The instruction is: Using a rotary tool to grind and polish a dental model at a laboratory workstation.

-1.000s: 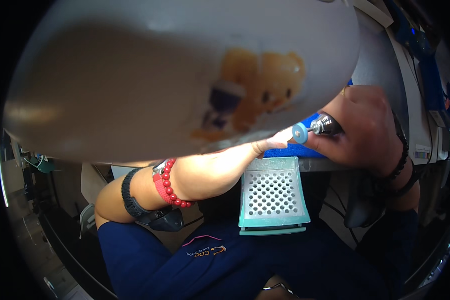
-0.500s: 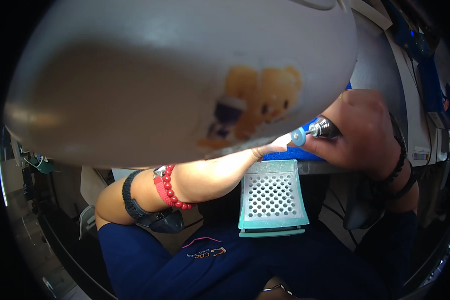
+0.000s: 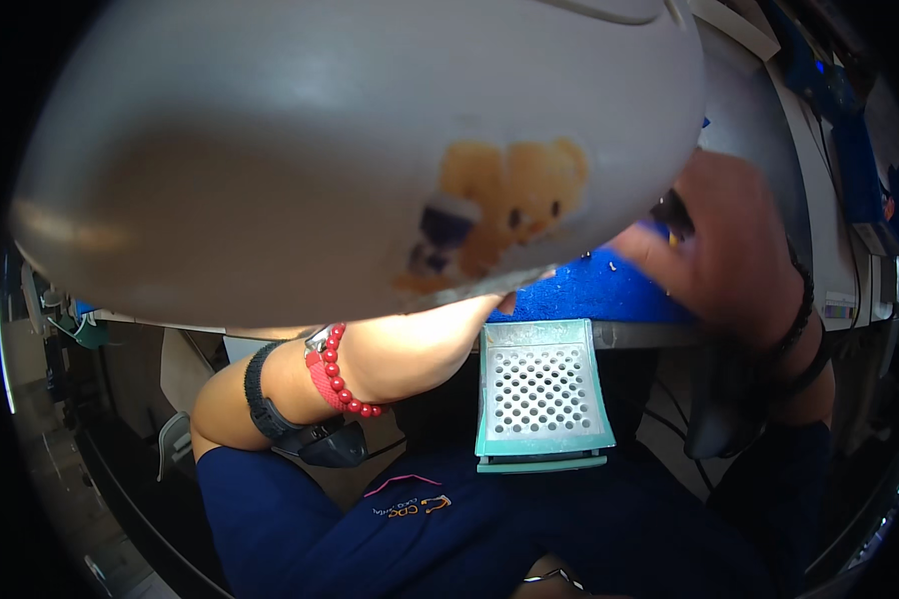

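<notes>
A large pale rounded housing (image 3: 320,220) with a bear sticker fills the upper part of the view and covers most of my left hand (image 3: 448,324). The hand's back and wrist show below its edge, but its fingers, and anything in them, are hidden. To the right, my right hand (image 3: 734,235) is blurred by motion, its fingers curled round a dark rotary handpiece (image 3: 673,216). The handpiece's tip cannot be made out. A blue mat (image 3: 609,290) with small pale specks lies beneath and between the hands.
In front of my body a teal-framed tray (image 3: 542,389) with a perforated plate juts from the bench edge. Dark armrest-like pads sit under the left forearm (image 3: 330,444) and the right one (image 3: 724,414). Blue boxes (image 3: 864,180) and cables stand at the far right.
My right hand has moved up and away from the left, with the handpiece turned and its blue disc out of sight. My left hand has drawn slightly left, further behind the housing.
</notes>
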Demonstrator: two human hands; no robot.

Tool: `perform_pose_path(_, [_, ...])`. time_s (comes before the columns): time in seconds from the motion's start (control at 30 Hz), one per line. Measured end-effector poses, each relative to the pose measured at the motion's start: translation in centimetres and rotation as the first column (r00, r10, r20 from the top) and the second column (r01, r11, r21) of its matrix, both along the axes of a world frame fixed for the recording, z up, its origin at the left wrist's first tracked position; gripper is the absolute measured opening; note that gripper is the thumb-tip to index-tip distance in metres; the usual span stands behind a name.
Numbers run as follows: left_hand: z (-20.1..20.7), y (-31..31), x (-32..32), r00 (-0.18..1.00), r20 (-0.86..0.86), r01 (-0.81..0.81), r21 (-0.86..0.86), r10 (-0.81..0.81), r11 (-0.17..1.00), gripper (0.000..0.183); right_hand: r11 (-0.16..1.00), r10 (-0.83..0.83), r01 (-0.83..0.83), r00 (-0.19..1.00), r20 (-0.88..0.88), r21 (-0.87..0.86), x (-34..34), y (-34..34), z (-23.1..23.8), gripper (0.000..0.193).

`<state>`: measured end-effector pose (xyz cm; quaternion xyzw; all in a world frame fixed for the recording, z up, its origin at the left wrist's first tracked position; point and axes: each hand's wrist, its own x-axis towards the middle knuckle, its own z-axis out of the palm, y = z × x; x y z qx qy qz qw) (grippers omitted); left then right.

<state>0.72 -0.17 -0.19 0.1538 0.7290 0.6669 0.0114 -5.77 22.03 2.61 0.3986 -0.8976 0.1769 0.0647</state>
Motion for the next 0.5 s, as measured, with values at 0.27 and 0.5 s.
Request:
perform_pose_path(0.27, [-0.9, -0.5, -0.1, 0.993, 0.005, -0.113, -0.073, 0.114, 0.991, 0.014, 0.994, -0.073, 0.095, 0.946, -0.314, 0.054, -2.2, 0.5, -1.7, 0.029])
perform_pose_path(0.5, [-1.1, -0.6, 0.0, 0.988, -0.060, -0.150, -0.133, 0.143, 0.980, 0.016, 0.994, -0.051, 0.037, 0.990, -0.130, -0.104, 0.5, -0.8, 0.6, 0.028])
